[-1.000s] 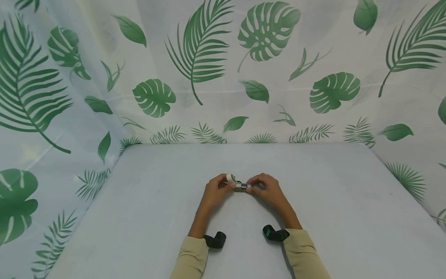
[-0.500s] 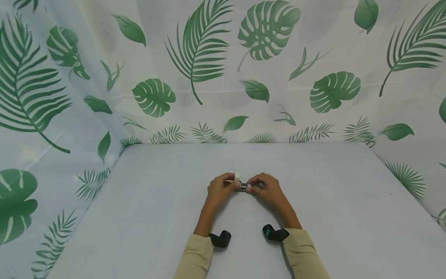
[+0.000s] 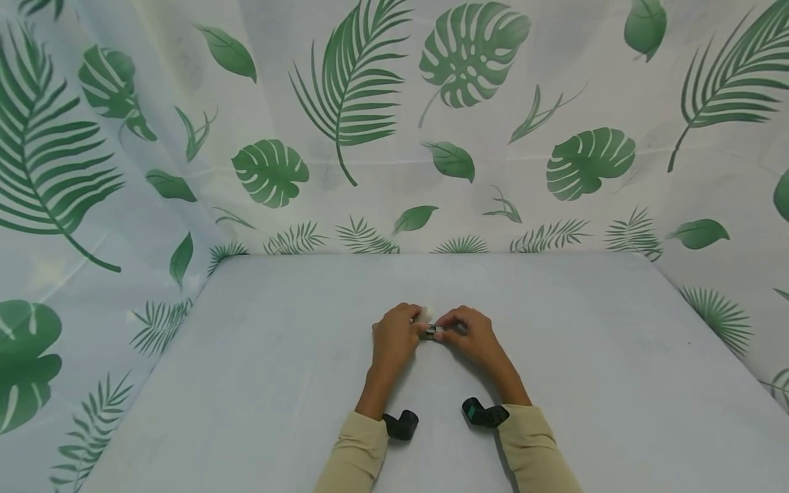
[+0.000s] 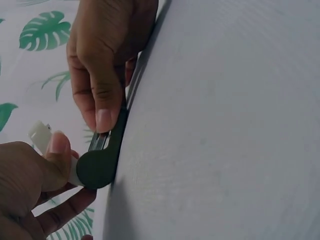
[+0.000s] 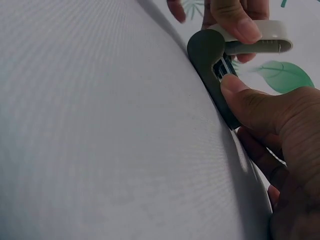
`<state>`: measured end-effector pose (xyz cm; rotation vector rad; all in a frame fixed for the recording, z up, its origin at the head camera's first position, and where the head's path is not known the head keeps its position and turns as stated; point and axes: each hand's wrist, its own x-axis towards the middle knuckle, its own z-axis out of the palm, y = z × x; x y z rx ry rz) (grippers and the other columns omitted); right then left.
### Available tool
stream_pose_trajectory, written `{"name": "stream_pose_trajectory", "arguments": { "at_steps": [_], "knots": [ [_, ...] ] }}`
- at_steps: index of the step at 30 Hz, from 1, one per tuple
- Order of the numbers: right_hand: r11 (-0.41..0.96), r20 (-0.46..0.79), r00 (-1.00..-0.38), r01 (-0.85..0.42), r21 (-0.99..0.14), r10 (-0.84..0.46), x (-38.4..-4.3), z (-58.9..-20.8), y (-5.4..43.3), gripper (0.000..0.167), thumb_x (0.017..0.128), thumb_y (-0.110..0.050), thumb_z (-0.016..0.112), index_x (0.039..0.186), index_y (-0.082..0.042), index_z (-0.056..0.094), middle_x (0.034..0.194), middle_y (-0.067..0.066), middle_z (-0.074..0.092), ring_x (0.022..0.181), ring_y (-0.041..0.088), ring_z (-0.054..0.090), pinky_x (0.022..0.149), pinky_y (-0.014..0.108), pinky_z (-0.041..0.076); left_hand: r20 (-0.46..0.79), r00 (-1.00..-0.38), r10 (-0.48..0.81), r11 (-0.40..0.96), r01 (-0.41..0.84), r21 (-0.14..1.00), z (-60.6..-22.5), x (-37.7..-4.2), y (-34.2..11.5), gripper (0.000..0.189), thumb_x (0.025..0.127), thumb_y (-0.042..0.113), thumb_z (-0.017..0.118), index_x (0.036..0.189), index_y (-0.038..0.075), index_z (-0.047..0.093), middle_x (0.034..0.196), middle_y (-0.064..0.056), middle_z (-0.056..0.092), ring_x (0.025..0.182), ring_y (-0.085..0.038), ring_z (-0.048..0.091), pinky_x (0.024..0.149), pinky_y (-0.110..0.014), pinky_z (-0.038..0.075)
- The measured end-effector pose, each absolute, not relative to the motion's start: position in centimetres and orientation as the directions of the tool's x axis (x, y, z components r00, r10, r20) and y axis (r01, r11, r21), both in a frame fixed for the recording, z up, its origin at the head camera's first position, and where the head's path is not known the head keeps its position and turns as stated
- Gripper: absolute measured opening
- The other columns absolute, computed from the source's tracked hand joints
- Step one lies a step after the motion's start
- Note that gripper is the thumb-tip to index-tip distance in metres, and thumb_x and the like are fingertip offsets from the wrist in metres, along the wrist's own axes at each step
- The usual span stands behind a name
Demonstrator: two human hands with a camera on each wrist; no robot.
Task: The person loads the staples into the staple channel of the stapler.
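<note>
A small stapler stands on the white table between the two hands, its dark green base [image 5: 206,49] low and its white top arm [image 5: 272,31] swung up and back from it. Between the two parts a metal staple rail [image 4: 100,142] lies exposed. My left hand [image 3: 394,337] pinches the white arm near the rounded hinge end. Thumb and fingers of my right hand [image 3: 474,335] grip the other end of the base, with the thumb at the rail. The fingers cover much of the stapler in the head view.
The white-covered table [image 3: 283,383] spreads around the hands. Behind it and at both sides hangs a white curtain [image 3: 382,164] printed with green leaves. A black wrist camera [image 3: 402,425] sits on the left wrist, another black camera [image 3: 484,413] on the right.
My left hand has moved to the right along the stapler, taking the white top arm rightward with it and covering more of the base. My right hand has stayed nearly still.
</note>
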<state>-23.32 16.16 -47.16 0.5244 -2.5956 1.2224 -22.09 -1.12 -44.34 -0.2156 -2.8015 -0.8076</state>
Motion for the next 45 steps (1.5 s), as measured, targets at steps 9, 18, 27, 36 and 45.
{"name": "stream_pose_trajectory", "arguments": {
  "at_steps": [9,18,27,36,45],
  "knots": [
    [0.589,0.383,-0.893,-0.444,-0.675,-0.235,-23.5,-47.4,16.2,0.018,0.075,-0.01,0.083,0.089,-0.008,0.072,0.088,0.005,0.07,0.088,0.024,0.064,0.086,0.044,0.048,0.346,-0.926,0.15,0.92,0.259,0.293,-44.1,-21.8,-0.5,0.031,0.084,0.038,0.071,0.108,0.019,0.073,0.103,0.004,0.07,0.091,-0.016,0.068,0.063,-0.041,0.05],
    [0.601,0.408,-0.885,-0.456,-0.656,-0.225,-23.6,-47.7,16.3,0.018,0.074,-0.008,0.084,0.085,-0.006,0.07,0.085,0.006,0.069,0.086,0.025,0.063,0.084,0.044,0.047,0.365,-0.916,0.165,0.927,0.271,0.26,-44.1,-21.7,-0.3,0.03,0.083,0.037,0.074,0.107,0.02,0.074,0.098,0.004,0.069,0.087,-0.016,0.067,0.061,-0.041,0.051],
    [0.598,0.375,-0.9,-0.431,-0.676,-0.225,-23.6,-47.7,16.3,0.018,0.075,-0.009,0.084,0.087,-0.006,0.071,0.089,0.007,0.07,0.09,0.026,0.063,0.087,0.047,0.047,0.304,-0.942,0.144,0.898,0.254,0.36,-44.0,-21.4,-0.4,0.031,0.082,0.036,0.074,0.108,0.019,0.075,0.098,0.001,0.066,0.086,-0.016,0.063,0.063,-0.041,0.052],
    [0.614,0.353,-0.903,-0.426,-0.665,-0.245,-23.5,-47.7,16.4,0.019,0.076,-0.012,0.083,0.091,-0.007,0.072,0.092,0.006,0.07,0.094,0.027,0.063,0.089,0.049,0.046,0.199,-0.964,0.174,0.726,0.262,0.636,-45.4,-22.0,-1.8,0.032,0.087,0.032,0.071,0.117,0.019,0.072,0.098,-0.003,0.068,0.086,-0.017,0.061,0.076,-0.04,0.05],
    [0.617,0.266,-0.937,-0.348,-0.705,-0.225,-23.6,-47.4,16.3,0.028,0.095,-0.029,0.063,0.112,-0.008,0.07,0.101,0.009,0.07,0.103,0.031,0.062,0.112,0.065,0.021,0.16,-0.953,0.258,0.477,0.27,0.836,-45.8,-22.2,-3.7,0.032,0.097,0.026,0.06,0.125,0.011,0.067,0.118,-0.014,0.069,0.105,-0.029,0.066,0.092,-0.048,0.05]
  ]
}}
